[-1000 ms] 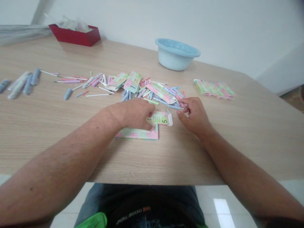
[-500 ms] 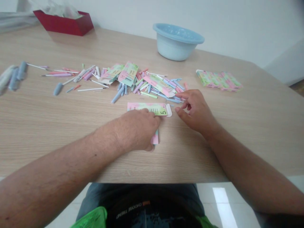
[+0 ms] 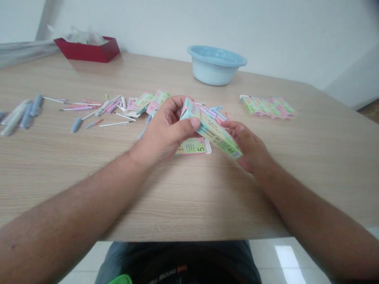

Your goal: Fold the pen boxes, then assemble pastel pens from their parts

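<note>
Pale wood fills most of my remote view: a table seen from a head camera that looks down along two bare forearms. Both hands meet above the middle of it and hold a pastel carton, green and pink with small print. The carton is lifted clear of the surface and tilted, one end raised toward the left and the other dipping toward the right.

The left hand grips the raised end, with the thumb pressed flat on the near face and the fingers curled around the far side. The right hand cups the lower end, its fingers curled close together under and behind the carton. I cannot see its thumb.

Just below the carton, a flat sleeve marked 5 lies on the table, partly covered by the left hand. Behind the hands is a loose pile of pastel pens and thin refills, with more flat sleeves mixed in. Far to the left lie several blue pen barrels. To the right, well apart from the hands, sits a stack of flat sleeves. At the back stand a light blue basin and a red box holding crumpled clear plastic.
</note>
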`<action>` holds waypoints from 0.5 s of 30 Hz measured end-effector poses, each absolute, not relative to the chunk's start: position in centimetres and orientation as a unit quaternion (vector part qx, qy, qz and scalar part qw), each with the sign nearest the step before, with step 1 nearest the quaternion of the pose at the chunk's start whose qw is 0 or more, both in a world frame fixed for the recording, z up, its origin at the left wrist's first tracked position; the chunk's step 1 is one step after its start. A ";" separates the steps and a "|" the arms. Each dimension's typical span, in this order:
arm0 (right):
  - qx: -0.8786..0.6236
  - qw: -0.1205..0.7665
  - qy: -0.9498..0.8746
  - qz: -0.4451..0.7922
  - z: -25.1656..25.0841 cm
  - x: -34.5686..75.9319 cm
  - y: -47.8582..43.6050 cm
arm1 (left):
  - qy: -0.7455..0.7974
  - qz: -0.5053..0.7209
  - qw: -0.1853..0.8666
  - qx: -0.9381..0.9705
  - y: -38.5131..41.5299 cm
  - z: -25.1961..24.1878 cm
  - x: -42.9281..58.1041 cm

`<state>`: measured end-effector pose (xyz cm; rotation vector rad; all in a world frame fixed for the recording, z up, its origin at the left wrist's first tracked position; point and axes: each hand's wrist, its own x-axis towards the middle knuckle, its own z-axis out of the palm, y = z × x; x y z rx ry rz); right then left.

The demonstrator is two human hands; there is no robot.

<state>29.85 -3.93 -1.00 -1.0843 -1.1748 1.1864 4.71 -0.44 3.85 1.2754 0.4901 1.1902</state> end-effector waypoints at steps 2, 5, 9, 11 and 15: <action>-0.452 0.531 -0.421 0.580 -0.9 29.7 -3.6 | 0.237 0.517 0.630 0.528 -0.1 3.2 5.3; -0.464 0.512 -0.347 0.634 -0.9 29.6 -3.1 | 0.260 0.522 0.638 0.503 1.0 2.4 5.5; -0.458 0.506 -0.311 0.661 -0.8 29.7 -3.2 | 0.275 0.519 0.661 0.467 2.2 1.6 5.1; -0.455 0.499 -0.313 0.667 -0.6 29.6 -3.5 | 0.269 0.524 0.673 0.447 2.4 1.6 4.9; -0.451 0.477 -0.332 0.677 -0.4 28.9 -4.2 | 0.238 0.503 0.708 0.434 1.7 1.9 4.8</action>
